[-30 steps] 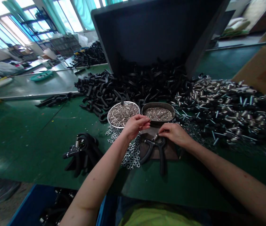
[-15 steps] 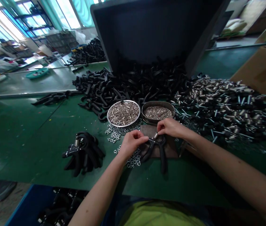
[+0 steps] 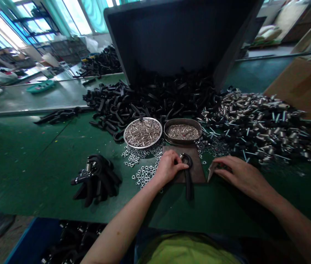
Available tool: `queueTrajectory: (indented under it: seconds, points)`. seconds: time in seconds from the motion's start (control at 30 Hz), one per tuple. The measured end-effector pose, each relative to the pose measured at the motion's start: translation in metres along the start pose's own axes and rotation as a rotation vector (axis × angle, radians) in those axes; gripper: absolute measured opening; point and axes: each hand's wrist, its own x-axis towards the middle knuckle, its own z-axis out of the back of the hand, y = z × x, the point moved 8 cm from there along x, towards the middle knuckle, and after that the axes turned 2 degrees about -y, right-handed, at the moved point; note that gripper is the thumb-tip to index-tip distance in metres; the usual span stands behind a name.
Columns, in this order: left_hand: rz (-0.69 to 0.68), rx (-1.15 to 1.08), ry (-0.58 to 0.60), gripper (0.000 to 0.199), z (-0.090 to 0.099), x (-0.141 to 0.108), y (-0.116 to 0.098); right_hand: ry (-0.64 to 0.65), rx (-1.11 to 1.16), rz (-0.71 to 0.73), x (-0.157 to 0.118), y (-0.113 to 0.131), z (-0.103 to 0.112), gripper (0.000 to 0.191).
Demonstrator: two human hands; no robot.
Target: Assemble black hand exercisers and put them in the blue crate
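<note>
Pressing onto a black spring hand grip [image 3: 188, 183] in the head view, the left hand [image 3: 168, 168] is curling its fingers against the grip's looped far end. The grip is lying on a brown pad [image 3: 198, 169], its long axis running far to near, with 1 handle reaching towards the person and past the pad's near edge. The left hand is touching it from the left side, so it is the nearer of the 2 hands.

The right hand [image 3: 240, 176] is lying apart, to the right of the pad, with its fingers loosely spread. Its fingertips [image 3: 218, 162] are just beside a pale pointed scrap [image 3: 210, 172], perhaps card, but I cannot tell whether they are pinching it.

Beyond the pad, a round steel tray [image 3: 143, 147] and an oval metal dish [image 3: 183, 142] are holding small silver tubes. Steel nuts [image 3: 144, 175] are scattered left of the pad, and a bundle of finished-looking hand grips [image 3: 96, 179] is sitting further left on the green workbench [image 3: 20, 176]. Black handles [image 3: 149, 102] are spilling from a tilted black bin [image 3: 172, 36], and metal-sleeved parts [image 3: 260, 124] are heaping up on the right, below a cardboard box [image 3: 304, 91]. A blue crate [image 3: 34, 238] is standing near the person.
</note>
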Motion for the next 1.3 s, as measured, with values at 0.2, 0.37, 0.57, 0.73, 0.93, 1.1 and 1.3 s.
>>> queueTrajectory:
  seconds: [0.2,0.37,0.57,0.73,0.93,1.1,1.3]
  points:
    - [0.069,-0.040,0.175,0.026,-0.010,0.011,0.006,-0.090,-0.285,-0.122,-0.067,-0.048,-0.019,0.043]
    - [0.201,-0.139,0.277,0.029,-0.021,0.015,0.017,-0.131,-0.234,-0.086,-0.058,-0.031,-0.007,0.035]
    - [0.216,-0.155,0.274,0.031,-0.019,0.014,0.016,-0.331,0.190,-0.104,-0.014,0.026,0.051,0.039]
    - [0.219,-0.086,0.228,0.034,-0.011,0.012,0.012,-0.210,0.034,0.090,0.015,0.056,0.023,0.039]
    - [0.168,-0.018,0.231,0.034,-0.009,0.013,0.007,-0.361,0.071,0.075,0.010,0.059,0.038,0.042]
    - [0.098,0.116,0.135,0.035,-0.002,0.007,0.003,-0.122,-0.051,0.054,0.014,0.050,-0.003,0.041]
    - [0.035,0.371,-0.228,0.048,0.022,-0.042,-0.007,-0.230,0.054,0.093,-0.005,0.064,0.034,0.040]
